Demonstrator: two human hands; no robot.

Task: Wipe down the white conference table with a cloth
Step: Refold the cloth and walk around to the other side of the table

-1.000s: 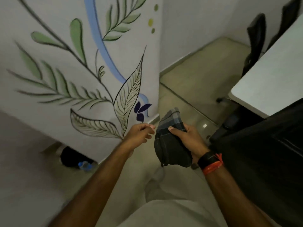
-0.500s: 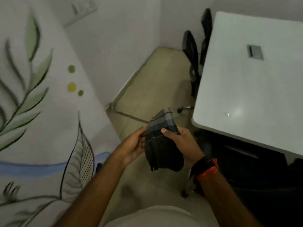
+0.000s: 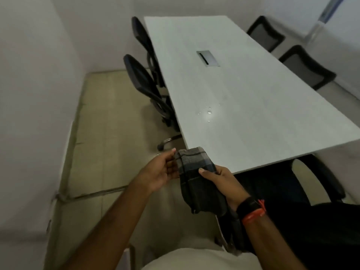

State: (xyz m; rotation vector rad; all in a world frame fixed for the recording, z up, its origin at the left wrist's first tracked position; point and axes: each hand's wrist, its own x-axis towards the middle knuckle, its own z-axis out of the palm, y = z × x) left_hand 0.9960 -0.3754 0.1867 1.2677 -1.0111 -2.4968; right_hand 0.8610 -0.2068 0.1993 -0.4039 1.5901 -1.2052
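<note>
Close below the camera, a person's two bare hands hold a folded cloth (image 3: pixel 196 182), dark grey with a paler check pattern, in the air above the floor (image 3: pixel 109 133). The left hand (image 3: pixel 161 170) pinches the cloth's upper left edge between its thumb and curled fingers. The right hand (image 3: pixel 224 182) grips the cloth from the right, thumb laid across the front and fingers tucked out of sight behind, so the lower part of the cloth hangs down from it. A black watch (image 3: pixel 249 206) and an orange band (image 3: pixel 255 214) sit on the right wrist.

The cloth is just in front of the near left corner of the bench (image 3: pixel 263 98), a long white conference top running away from the viewer, and does not touch it. A small cluster of shiny droplets (image 3: pixel 208 112) lies on the near half of the bench. Further along, a rectangular grey hatch (image 3: pixel 208 58) is set into the middle.

Two black office chairs (image 3: pixel 140 75) stand pushed in along the left side, two more (image 3: pixel 305 67) along the right, and a dark chair (image 3: pixel 292 191) sits at the near end, under the bench edge. White walls close in on the left and far sides.
</note>
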